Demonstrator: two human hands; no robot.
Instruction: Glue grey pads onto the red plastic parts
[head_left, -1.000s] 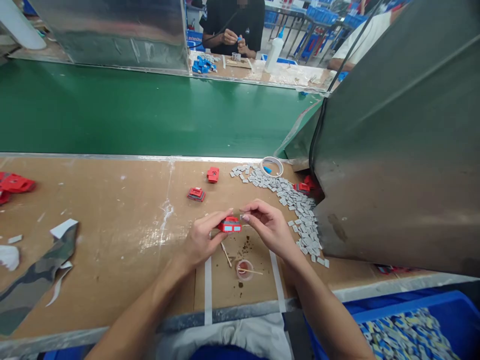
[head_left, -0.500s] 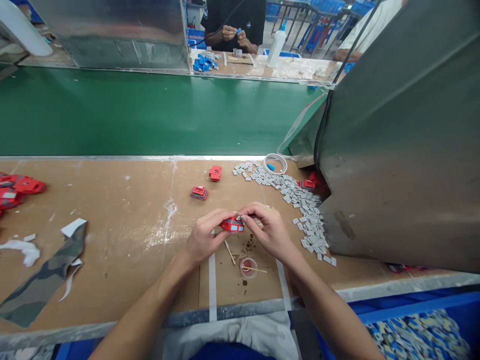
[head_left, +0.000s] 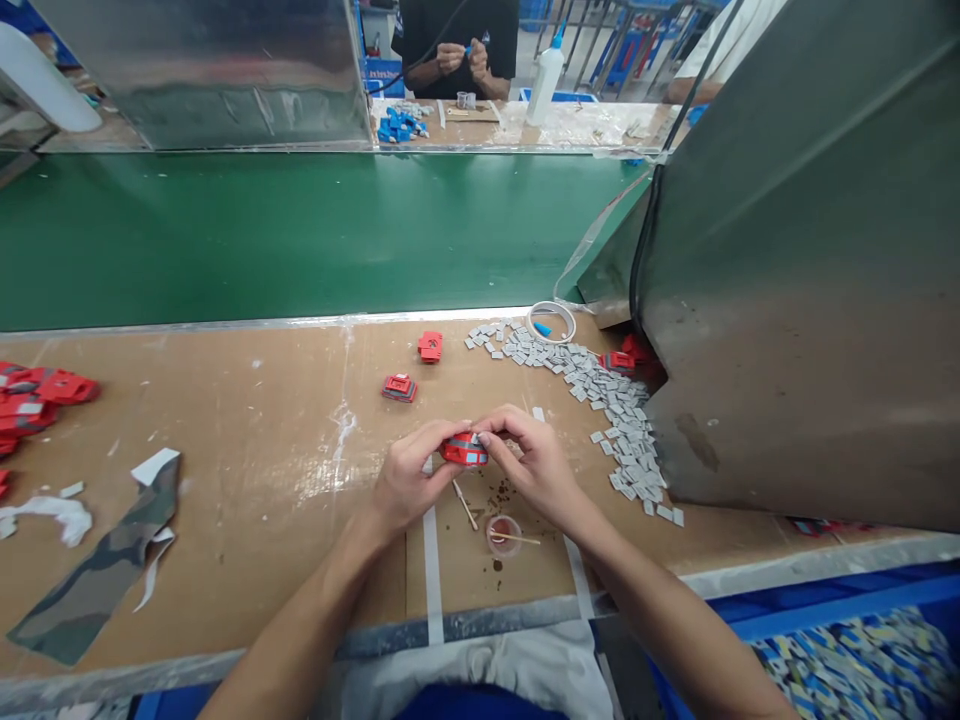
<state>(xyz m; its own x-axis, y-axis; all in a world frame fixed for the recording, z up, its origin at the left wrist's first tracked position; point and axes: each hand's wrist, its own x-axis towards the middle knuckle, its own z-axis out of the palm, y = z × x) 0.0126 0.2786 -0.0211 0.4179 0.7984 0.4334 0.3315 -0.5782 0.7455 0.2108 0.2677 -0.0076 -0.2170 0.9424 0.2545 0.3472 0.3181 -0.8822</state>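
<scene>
A green belt (head_left: 300, 240) spans the upper frame; a metal panel (head_left: 810, 280) blocks the right. A blue bin (head_left: 847, 604) sits lower right; grey tiles (head_left: 630, 435) spread right of centre. At centre, the left hand (head_left: 412, 470) pinches a red part (head_left: 465, 450); the right hand (head_left: 536, 465) touches its right end, grip unclear. Below is a cup (head_left: 502, 526).

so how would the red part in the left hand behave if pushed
The red part looks moulded, with crisp edges, so it is probably stiff. The left hand holds it between thumb and fingers, suggesting it is fairly light. Its boxy shape makes sliding likelier than rolling.
</scene>
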